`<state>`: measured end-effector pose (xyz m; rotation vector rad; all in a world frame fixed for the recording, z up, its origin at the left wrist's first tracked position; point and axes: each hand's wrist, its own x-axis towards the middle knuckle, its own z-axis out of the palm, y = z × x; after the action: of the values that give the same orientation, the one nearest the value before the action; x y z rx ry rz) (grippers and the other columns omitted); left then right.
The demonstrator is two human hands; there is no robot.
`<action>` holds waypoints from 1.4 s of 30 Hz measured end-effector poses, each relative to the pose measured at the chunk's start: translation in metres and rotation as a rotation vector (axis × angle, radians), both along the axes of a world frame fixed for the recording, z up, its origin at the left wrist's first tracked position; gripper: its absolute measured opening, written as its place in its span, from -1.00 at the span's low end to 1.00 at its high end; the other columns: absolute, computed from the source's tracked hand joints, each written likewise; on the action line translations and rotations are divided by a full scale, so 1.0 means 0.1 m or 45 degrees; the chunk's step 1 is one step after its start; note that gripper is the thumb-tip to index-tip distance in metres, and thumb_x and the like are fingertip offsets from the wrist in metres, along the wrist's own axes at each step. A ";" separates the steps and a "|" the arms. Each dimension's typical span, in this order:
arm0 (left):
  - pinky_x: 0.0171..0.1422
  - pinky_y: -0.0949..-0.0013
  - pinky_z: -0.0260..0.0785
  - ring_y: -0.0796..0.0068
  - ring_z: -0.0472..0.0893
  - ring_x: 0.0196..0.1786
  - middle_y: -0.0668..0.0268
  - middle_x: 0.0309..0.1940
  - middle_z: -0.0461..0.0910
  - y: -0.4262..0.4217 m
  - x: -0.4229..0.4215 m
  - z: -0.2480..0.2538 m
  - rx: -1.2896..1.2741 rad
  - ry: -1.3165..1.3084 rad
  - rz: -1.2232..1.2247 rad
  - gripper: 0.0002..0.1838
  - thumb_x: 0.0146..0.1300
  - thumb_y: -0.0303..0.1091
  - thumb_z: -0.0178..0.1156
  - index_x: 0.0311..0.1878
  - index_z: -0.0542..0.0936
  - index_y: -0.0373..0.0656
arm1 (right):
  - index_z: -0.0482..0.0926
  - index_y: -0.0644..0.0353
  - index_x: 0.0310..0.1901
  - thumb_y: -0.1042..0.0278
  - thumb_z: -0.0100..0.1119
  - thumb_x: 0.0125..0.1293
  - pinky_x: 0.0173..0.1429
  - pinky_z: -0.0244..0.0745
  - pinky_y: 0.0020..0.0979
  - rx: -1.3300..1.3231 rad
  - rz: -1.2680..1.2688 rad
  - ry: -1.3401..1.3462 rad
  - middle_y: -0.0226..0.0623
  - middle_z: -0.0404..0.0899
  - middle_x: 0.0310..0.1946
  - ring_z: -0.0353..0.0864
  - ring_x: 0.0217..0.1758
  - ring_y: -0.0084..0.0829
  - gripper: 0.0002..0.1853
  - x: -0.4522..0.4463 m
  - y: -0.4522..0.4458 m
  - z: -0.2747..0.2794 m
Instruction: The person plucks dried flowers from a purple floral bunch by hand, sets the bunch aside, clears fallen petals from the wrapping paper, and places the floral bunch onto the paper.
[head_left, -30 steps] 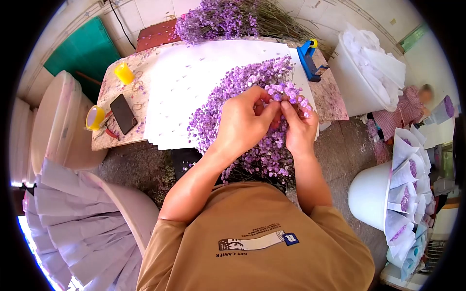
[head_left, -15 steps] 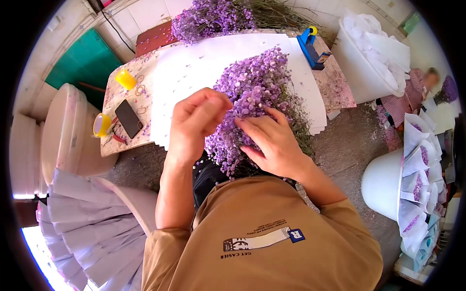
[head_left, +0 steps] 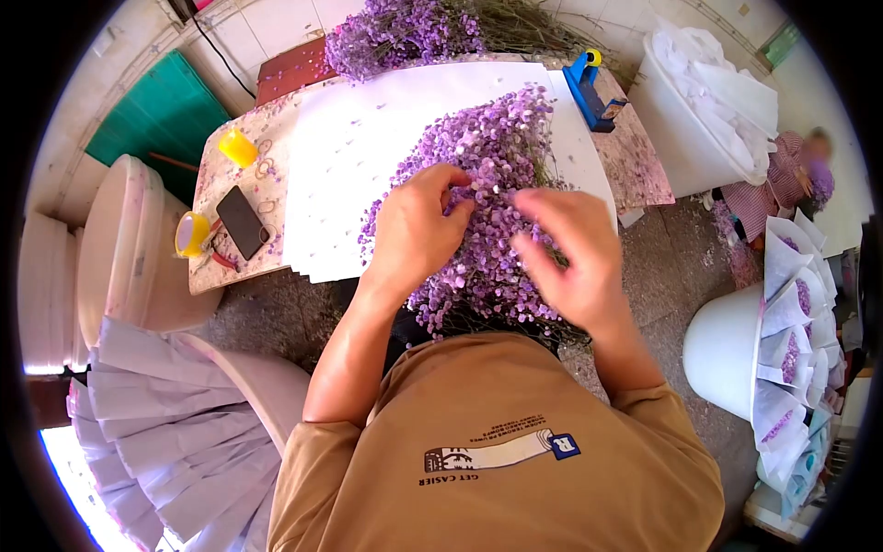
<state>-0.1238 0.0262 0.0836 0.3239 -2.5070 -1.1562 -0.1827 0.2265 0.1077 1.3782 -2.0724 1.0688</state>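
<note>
A big bunch of small purple dried flowers [head_left: 487,138] lies over white paper sheets [head_left: 331,147] at the table's front edge, its lower part against my body. On its left side my left hand [head_left: 416,230] has curled fingers, with thumb and forefinger closed around some blossoms. Just over the right side hovers my right hand [head_left: 581,258], slightly blurred. Its thumb and fingers are apart, and nothing shows between them.
A blue tape dispenser [head_left: 590,97], a phone [head_left: 243,224] and yellow tape rolls [head_left: 237,147] are on the table [head_left: 212,267]. More purple flowers [head_left: 395,41] lie behind. Tubs with wrapped bunches [head_left: 727,350] and folded paper [head_left: 184,423] flank me. Another person [head_left: 777,184] is at far right.
My left hand has come down to the right, into the blossoms. My right hand has lifted off the flowers and moved right, its fingers apart. The bunch has spread a little.
</note>
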 end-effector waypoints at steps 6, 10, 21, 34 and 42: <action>-0.21 0.23 0.46 0.27 0.54 -0.38 0.21 -0.34 0.60 0.05 -0.01 -0.04 -0.136 0.246 -0.011 -0.66 0.14 -0.41 0.47 0.01 0.71 -0.18 | 0.67 0.34 0.08 0.58 0.42 0.29 -0.17 0.56 -0.49 0.016 -0.041 -0.596 -0.30 0.74 -0.26 0.63 -0.30 -0.59 -0.68 -0.33 -0.12 -0.33; -0.13 0.16 0.53 0.10 0.67 -0.27 0.18 -0.21 0.68 0.03 -0.01 -0.04 -0.256 0.221 -0.042 -0.67 0.14 -0.36 0.49 -0.02 0.72 -0.17 | 0.69 0.31 0.00 0.51 0.42 0.29 -0.27 0.59 -0.43 -0.055 -0.058 -0.784 -0.20 0.77 -0.33 0.72 -0.38 -0.51 -0.74 -0.37 -0.24 -0.49; -0.19 0.13 0.50 0.08 0.66 -0.31 0.19 -0.29 0.64 0.01 -0.17 -0.12 -0.301 0.242 -0.059 -0.83 0.16 -0.45 0.42 -0.17 0.70 -0.22 | 0.68 0.31 0.04 0.50 0.45 0.29 -0.25 0.60 -0.46 -0.134 -0.056 -0.833 -0.26 0.77 -0.37 0.71 -0.38 -0.55 -0.70 -0.34 -0.26 -0.54; -0.49 0.54 0.03 0.59 0.26 -0.50 0.25 -0.32 0.44 -0.38 0.08 0.18 1.708 0.470 -0.259 -0.88 0.49 -0.36 -0.02 -0.16 0.45 -0.18 | 0.72 0.29 -0.04 0.39 0.50 0.32 -0.18 0.54 -0.53 -0.218 0.164 -1.158 -0.44 0.71 -0.34 0.63 -0.28 -0.66 -0.74 -0.31 -0.21 -0.54; -0.40 0.56 0.13 0.76 0.36 -0.42 0.55 -0.49 0.47 -0.07 0.13 0.18 0.684 0.058 -0.309 -0.87 0.35 -0.41 0.37 -0.10 0.68 -0.21 | 0.70 0.31 -0.04 0.44 0.44 0.38 -0.18 0.54 -0.55 -0.307 0.158 -1.237 -0.41 0.73 -0.29 0.63 -0.24 -0.67 -0.80 -0.27 -0.24 -0.61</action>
<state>-0.1105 0.0192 0.1015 0.1238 -2.2010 -1.9083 -0.2097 0.2029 0.0467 0.9413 -2.3255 2.2843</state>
